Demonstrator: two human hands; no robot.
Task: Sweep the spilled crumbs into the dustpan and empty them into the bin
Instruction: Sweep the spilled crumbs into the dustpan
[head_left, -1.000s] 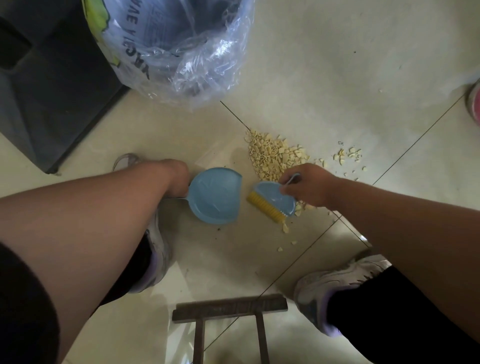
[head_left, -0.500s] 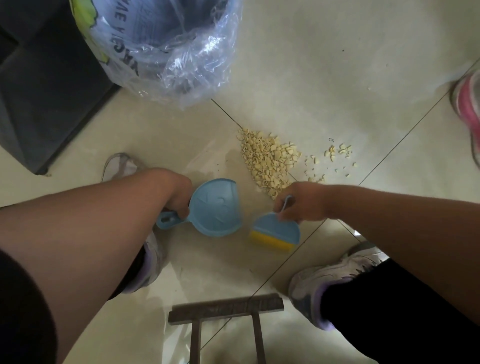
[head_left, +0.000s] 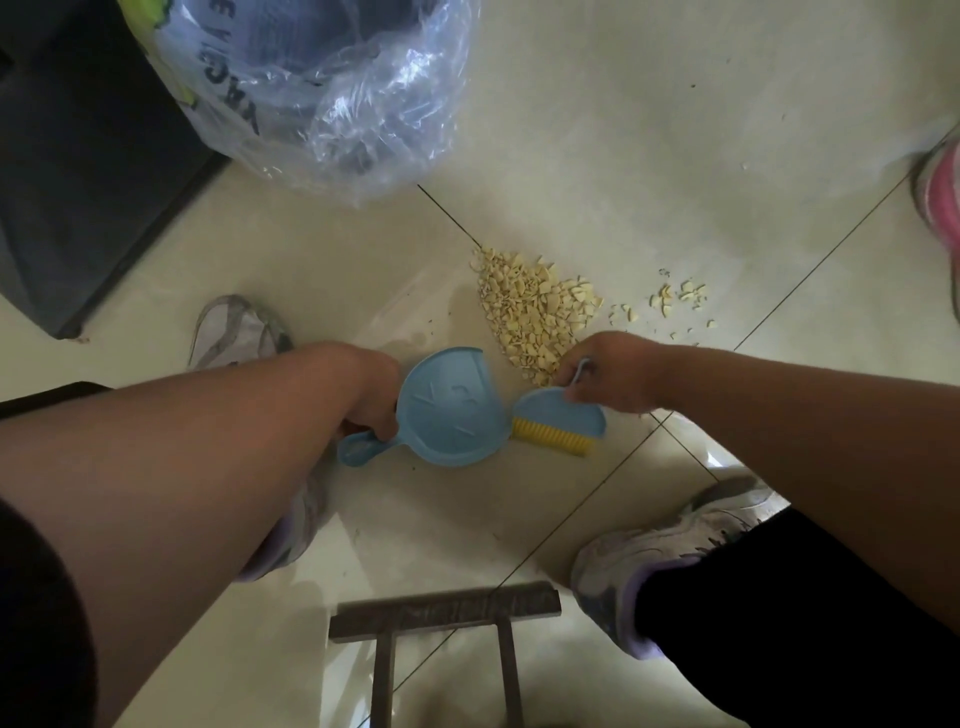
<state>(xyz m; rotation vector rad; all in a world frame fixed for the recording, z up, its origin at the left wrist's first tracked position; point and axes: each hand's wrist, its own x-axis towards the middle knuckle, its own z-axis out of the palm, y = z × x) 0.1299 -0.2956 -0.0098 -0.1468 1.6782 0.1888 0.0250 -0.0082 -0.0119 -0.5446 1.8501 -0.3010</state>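
Note:
A pile of pale yellow crumbs (head_left: 530, 317) lies on the cream floor tiles, with a smaller scatter (head_left: 675, 299) to its right. My left hand (head_left: 371, 395) grips the handle of a light blue dustpan (head_left: 452, 410) that lies on the floor just left of the pile's near end. My right hand (head_left: 608, 371) holds a small blue brush (head_left: 561, 418) with yellow bristles by its top loop. The brush stands on the floor right beside the dustpan's right edge. The bin (head_left: 311, 78), lined with a clear plastic bag, stands at the top left.
A dark cabinet (head_left: 88, 171) stands left of the bin. My two grey shoes (head_left: 670, 540) are planted either side of the dustpan. A wooden stool top (head_left: 447, 613) sits at the bottom centre. Another person's pink shoe (head_left: 943, 192) shows at the right edge.
The brush swept from the pile's near end toward me, then shifted left against the dustpan. The loose crumbs below the pile are gone from the floor. The dustpan's handle has come into view.

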